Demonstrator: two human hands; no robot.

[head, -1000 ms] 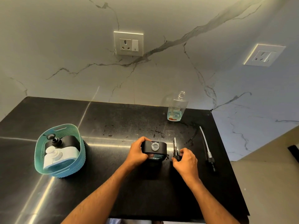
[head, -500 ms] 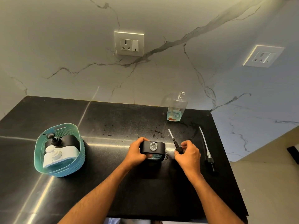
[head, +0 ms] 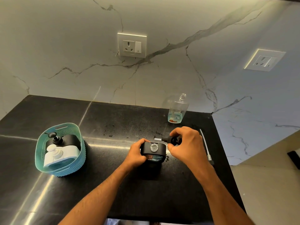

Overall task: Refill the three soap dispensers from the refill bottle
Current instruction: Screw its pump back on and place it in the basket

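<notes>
Holding the black soap bottle [head: 153, 151] steady with my left hand [head: 135, 154], I pinch its pump [head: 172, 140] in my right hand [head: 186, 146]. The pump's tube points left, just past the open hole. Black counter [head: 113, 120], white marble wall [head: 65, 54]; the nearly empty refill bottle [head: 177, 109] stands far behind.

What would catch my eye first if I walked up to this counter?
Mid-counter, the left hand grips an open black dispenser while the right hand holds its pump beside it. At left, a teal basket holds two more dispensers; a nearly empty refill bottle stands by the wall.
</notes>
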